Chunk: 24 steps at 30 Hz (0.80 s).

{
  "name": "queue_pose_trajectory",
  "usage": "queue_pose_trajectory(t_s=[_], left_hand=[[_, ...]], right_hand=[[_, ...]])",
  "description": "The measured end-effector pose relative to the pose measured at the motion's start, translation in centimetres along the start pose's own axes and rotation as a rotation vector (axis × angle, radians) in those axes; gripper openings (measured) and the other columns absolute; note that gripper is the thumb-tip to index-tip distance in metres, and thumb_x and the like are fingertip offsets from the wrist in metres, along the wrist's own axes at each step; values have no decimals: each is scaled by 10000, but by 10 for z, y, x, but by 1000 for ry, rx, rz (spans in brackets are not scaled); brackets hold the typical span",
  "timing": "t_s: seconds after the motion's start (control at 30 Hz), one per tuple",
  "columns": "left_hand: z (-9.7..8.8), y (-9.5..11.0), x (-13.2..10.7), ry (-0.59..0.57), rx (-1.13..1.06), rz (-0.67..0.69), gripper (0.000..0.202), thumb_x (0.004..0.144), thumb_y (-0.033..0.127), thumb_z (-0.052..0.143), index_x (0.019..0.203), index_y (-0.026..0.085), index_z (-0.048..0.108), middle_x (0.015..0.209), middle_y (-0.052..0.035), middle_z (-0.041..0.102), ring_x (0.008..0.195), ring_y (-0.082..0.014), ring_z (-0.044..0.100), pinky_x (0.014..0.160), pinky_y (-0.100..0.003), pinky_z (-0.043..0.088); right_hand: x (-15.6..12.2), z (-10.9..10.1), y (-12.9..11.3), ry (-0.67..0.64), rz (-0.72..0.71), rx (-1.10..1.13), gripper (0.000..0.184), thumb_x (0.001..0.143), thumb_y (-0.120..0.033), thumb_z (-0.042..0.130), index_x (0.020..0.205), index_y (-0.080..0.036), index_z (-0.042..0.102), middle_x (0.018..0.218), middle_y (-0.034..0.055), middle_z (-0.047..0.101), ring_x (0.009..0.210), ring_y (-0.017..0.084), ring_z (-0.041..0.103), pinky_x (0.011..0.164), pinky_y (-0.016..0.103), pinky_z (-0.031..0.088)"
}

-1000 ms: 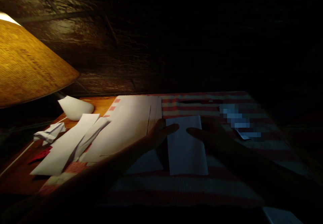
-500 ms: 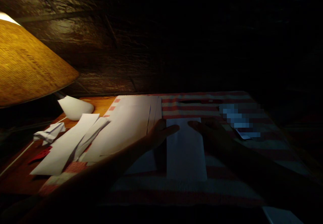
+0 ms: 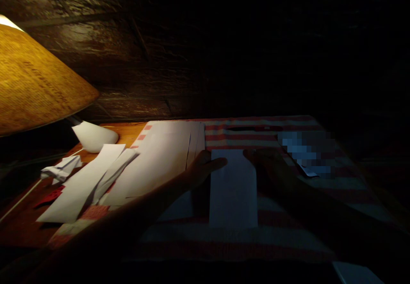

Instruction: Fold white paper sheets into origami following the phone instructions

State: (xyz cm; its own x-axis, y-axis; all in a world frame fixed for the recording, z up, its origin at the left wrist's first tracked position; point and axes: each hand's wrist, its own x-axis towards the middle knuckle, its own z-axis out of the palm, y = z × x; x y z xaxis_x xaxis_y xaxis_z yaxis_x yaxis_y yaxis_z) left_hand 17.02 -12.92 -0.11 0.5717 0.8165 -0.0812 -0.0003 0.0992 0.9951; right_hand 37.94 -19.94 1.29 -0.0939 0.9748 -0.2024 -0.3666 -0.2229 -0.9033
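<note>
A white sheet of paper [image 3: 233, 194] is upright in my view over the striped cloth, between my two hands. My left hand [image 3: 203, 166] grips its upper left edge, the thumb lying across the front and the fingers hidden in shadow. At the upper right corner my right hand [image 3: 264, 160] pinches the sheet, with the thumb tip at the edge. The right hand's other fingers are too dark to make out. Left of my hands lies a stack of white paper [image 3: 160, 156], with cut strips [image 3: 86, 181] beside it.
A lamp with a yellow shade [image 3: 41, 79] and white base [image 3: 96, 136] lights the left side. Crumpled paper [image 3: 62, 168] lies near its cord. A dark, long object [image 3: 246, 128] rests at the back of the striped cloth [image 3: 342, 196]. A blurred-out phone-like item [image 3: 304, 153] lies right.
My right thumb has slid outward from the sheet's front to its right edge. The sheet's lower end has swung slightly left. My left hand has stayed nearly still.
</note>
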Motion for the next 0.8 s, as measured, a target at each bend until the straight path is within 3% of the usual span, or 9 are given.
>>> queue_pose_trajectory(t_s=[0.27,0.4,0.67,0.8], left_hand=[[-3,-3,2,-24,38,17,417,707,515,841,786,133,695,706,-36,704,623,-150,636,562,-249,493],[-2,-2,2,-123,-7,-1,435,709,504,861,885,133,719,793,-53,734,683,-161,665,621,-258,533],[-1,-2,0,-123,2,-8,414,735,502,841,818,124,697,755,-48,714,650,-146,650,603,-245,509],[-1,-1,-1,-141,-21,10,398,751,482,831,884,127,712,780,-54,732,664,-152,663,618,-255,519]], right_hand=[[1,0,1,59,-56,-72,441,847,-522,780,607,-180,636,611,-2,555,552,123,496,524,289,387],[-1,3,-3,59,-90,-10,413,844,-481,791,614,-179,629,603,-17,529,540,109,466,517,274,364],[-1,5,-7,43,-116,-38,415,862,-477,768,602,-187,626,609,-12,535,556,117,464,535,289,372],[1,2,-5,43,-123,-59,397,865,-466,773,619,-183,643,630,-9,550,574,112,471,554,288,373]])
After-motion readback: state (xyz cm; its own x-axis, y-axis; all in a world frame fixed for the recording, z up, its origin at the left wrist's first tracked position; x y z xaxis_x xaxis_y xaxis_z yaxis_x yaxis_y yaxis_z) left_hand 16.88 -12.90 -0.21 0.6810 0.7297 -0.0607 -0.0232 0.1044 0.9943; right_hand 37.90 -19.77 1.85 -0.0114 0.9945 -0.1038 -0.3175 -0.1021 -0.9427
